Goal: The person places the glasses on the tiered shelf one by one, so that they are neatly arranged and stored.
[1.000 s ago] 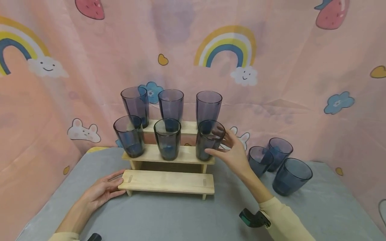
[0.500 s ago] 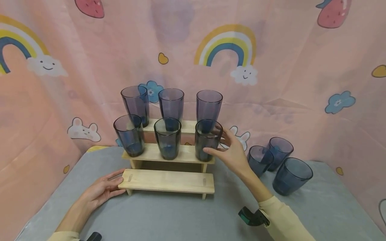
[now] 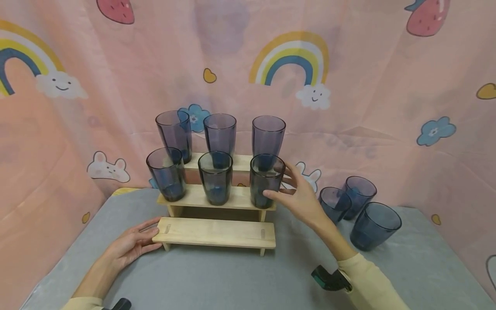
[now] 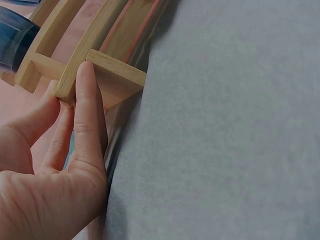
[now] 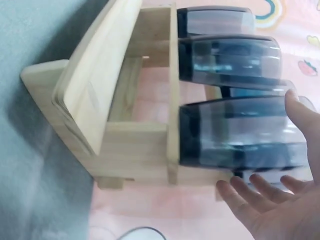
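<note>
A three-tier wooden stand (image 3: 217,232) rises on the cloth-covered table. Its left front end is pinched by my left hand (image 3: 129,246), thumb on top of the board and fingers below, as the left wrist view shows. On the middle tier's right end stands an upright blue-tinted drinking glass (image 3: 265,187). My right hand (image 3: 301,201) is spread loosely around that glass from the right. In the right wrist view a gap shows between its fingertips (image 5: 223,186) and the glass wall. Two more glasses share this tier, a middle glass (image 3: 215,183) and a left glass (image 3: 167,176).
On the top tier stand three glasses, among them a left one (image 3: 174,135) and a right one (image 3: 269,133). Three others sit on the grey tablecloth (image 3: 201,280) at right, the nearest glass (image 3: 373,230) tilted in view. A pink patterned curtain (image 3: 372,77) hangs behind.
The right-hand glass on the middle tier has shifted slightly left. My right hand has moved with it, then loosened a little to the right. My left hand has stayed on the stand.
</note>
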`<move>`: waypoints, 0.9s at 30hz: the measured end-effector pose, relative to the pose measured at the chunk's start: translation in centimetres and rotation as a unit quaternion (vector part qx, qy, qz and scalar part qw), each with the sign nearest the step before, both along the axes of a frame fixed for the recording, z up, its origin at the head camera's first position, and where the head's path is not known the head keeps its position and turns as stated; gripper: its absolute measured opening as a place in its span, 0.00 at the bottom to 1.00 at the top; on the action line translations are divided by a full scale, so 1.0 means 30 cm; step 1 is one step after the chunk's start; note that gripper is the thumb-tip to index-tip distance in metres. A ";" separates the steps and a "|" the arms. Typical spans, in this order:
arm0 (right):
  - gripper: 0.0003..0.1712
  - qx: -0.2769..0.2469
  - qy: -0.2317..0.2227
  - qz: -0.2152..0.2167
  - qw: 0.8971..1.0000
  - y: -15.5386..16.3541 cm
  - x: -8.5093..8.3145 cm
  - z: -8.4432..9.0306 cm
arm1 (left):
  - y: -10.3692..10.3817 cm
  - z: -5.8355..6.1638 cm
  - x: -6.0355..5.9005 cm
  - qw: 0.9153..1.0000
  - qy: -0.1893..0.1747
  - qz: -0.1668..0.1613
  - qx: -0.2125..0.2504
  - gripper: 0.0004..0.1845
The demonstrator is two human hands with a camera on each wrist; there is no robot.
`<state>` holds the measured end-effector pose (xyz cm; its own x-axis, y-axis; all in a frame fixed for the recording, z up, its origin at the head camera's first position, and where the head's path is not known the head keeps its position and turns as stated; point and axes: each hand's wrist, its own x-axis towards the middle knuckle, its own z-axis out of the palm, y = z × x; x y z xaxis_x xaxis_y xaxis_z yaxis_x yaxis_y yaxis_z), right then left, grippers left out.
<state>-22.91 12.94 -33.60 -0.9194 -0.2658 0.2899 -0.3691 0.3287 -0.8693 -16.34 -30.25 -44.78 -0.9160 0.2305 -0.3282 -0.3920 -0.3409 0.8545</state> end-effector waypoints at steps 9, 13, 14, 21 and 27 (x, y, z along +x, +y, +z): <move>0.51 0.099 0.047 0.009 0.994 0.121 0.037 0.045 | 0.001 0.007 0.001 1.000 -0.002 -0.001 0.007 0.35; 0.52 0.149 0.065 -0.011 0.987 0.198 0.063 0.055 | 0.003 0.008 0.003 1.000 0.000 -0.005 0.011 0.38; 0.52 0.158 0.071 -0.018 0.985 0.220 0.069 0.056 | 0.003 0.009 0.004 1.000 -0.001 -0.006 0.012 0.37; 0.56 0.206 0.082 -0.072 0.972 0.403 0.101 0.034 | -0.001 0.013 0.008 0.999 -0.002 -0.008 0.031 0.15; 0.61 0.226 0.042 -0.121 0.966 0.560 0.125 -0.010 | 0.000 0.018 0.011 0.999 -0.006 -0.010 0.041 0.13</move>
<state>-19.16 29.75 -33.89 -0.9484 -0.1642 0.2713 -0.2981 0.7531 -0.5864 -16.01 -30.25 -44.24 -0.9072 0.2751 -0.3184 -0.4094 -0.4023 0.8188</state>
